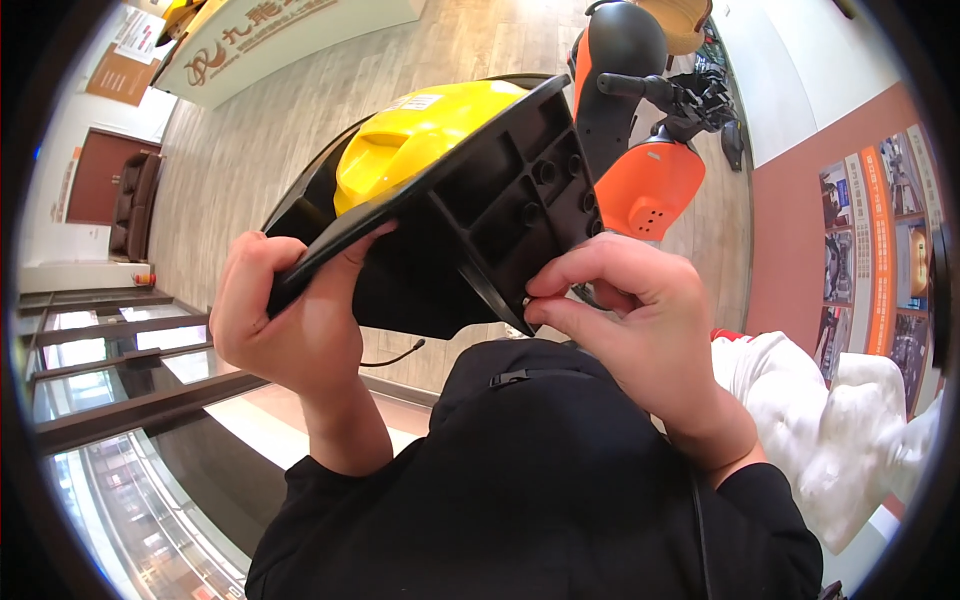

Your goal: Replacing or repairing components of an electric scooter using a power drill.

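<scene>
A wide black moulded plastic tray (470, 225) with ribs, square recesses and round bosses on its underside is held up tilted in front of my chest. A glossy yellow hard hat (410, 140) with a small white label lies against its far side, its lower part hidden by the tray. My left hand (295, 300) is closed round the tray's left edge, the thumb on the ribbed face and fingers behind. At the near right corner, my right hand (625, 320) has thumb and forefinger pinched together beside a thin curved black strip. What lies between those fingertips is too small to make out.
Beyond the tray stands a black and orange scooter (650, 190) on the wood-look floor (230, 170). A pale counter (290, 45) is at the far left, a brown sofa (135, 205) at the left wall. White lumpy figures (800, 410) stand close on my right, beneath a picture board (880, 250).
</scene>
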Motion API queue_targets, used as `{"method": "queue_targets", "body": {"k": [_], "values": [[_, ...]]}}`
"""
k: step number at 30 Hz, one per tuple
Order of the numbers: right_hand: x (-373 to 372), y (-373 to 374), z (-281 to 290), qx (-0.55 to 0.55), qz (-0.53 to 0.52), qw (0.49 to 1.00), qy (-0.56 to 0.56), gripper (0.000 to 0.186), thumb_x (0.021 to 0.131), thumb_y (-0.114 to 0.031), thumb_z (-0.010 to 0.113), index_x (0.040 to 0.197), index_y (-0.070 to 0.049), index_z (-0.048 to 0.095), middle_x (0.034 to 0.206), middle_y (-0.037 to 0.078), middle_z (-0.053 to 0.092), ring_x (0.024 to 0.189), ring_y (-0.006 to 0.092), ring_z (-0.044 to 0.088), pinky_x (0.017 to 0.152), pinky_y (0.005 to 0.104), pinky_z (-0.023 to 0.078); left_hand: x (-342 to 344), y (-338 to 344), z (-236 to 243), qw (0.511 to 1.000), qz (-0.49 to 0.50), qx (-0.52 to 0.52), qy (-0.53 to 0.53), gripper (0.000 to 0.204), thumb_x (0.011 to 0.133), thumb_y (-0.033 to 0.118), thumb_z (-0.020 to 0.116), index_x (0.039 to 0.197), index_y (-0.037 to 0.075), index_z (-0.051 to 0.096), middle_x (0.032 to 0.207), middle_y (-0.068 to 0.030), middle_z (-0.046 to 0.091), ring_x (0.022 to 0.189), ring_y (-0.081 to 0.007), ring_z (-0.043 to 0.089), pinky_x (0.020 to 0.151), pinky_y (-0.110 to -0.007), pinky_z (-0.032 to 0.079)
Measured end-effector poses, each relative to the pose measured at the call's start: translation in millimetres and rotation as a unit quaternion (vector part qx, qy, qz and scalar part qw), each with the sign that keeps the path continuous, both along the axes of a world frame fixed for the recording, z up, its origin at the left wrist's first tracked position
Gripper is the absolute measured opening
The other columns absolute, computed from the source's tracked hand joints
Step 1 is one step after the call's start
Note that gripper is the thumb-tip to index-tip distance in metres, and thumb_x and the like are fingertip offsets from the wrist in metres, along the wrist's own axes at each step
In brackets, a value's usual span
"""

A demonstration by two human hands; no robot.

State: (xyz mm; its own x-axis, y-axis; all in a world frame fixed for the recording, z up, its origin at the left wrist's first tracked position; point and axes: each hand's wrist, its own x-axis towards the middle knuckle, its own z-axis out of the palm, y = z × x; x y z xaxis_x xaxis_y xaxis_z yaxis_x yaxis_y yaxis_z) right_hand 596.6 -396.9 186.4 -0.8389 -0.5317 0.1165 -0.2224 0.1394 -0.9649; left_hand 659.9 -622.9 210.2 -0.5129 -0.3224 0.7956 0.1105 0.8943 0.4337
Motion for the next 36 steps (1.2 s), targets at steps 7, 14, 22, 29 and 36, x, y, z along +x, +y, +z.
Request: {"method": "queue_targets", "body": {"k": [7, 14, 22, 29, 36], "values": [[8, 5, 1, -0.042, 0.012, 0.999, -0.011, 0.022, 0.076, 0.004, 0.076, 0.097, -0.003, 0.073, 0.089, 0.002, 0.072, 0.059, 0.0047, 0.045, 0.052, 0.0218, 0.034, -5, -12, -10, 0.981, 0.04, 0.188, 0.007, 0.041, 0.06, 0.005, 0.094, 0.059, 0.005, 0.053, 0.059, 0.0084, 0.038, 0.059, -0.0042, 0.032, 0.054, -0.021, 0.025], [9, 16, -6, -0.105, 0.006, 0.992, -0.066, 0.029, 0.077, 0.005, 0.075, 0.104, -0.002, 0.068, 0.091, -0.001, 0.068, 0.066, 0.0025, 0.044, 0.059, 0.0188, 0.035, -2, -17, -13, 0.973, 0.031, 0.227, 0.014, 0.04, 0.062, 0.005, 0.094, 0.059, 0.005, 0.054, 0.058, 0.0088, 0.038, 0.059, -0.0046, 0.031, 0.055, -0.021, 0.024], [-4, 33, -23, -0.444, 0.129, 0.752, -0.47, 0.059, 0.074, 0.004, 0.041, 0.133, 0.003, 0.048, 0.138, 0.019, 0.051, 0.127, 0.0298, 0.051, 0.108, 0.0434, 0.041, -2, -15, -12, 0.983, 0.046, 0.177, 0.007, 0.039, 0.062, 0.005, 0.094, 0.059, 0.005, 0.054, 0.058, 0.008, 0.038, 0.059, -0.0049, 0.032, 0.055, -0.022, 0.025], [-1, 29, -19, -0.437, 0.14, 0.751, -0.475, 0.061, 0.075, 0.017, 0.033, 0.134, 0.006, 0.047, 0.145, 0.022, 0.045, 0.141, 0.034, 0.041, 0.12, 0.0458, 0.031, 1, -17, -13, 0.986, 0.061, 0.157, 0.01, 0.04, 0.061, 0.006, 0.094, 0.06, 0.005, 0.054, 0.058, 0.0071, 0.039, 0.058, -0.0057, 0.033, 0.055, -0.021, 0.026], [-1, 30, -25, -0.426, 0.149, 0.76, -0.468, 0.057, 0.08, 0.019, 0.031, 0.132, 0.006, 0.048, 0.147, 0.023, 0.044, 0.141, 0.0331, 0.042, 0.12, 0.0442, 0.032, -1, -18, -16, 0.988, 0.046, 0.148, 0.012, 0.04, 0.061, 0.006, 0.094, 0.06, 0.005, 0.055, 0.058, 0.0063, 0.039, 0.059, -0.0061, 0.033, 0.055, -0.022, 0.026]]}}
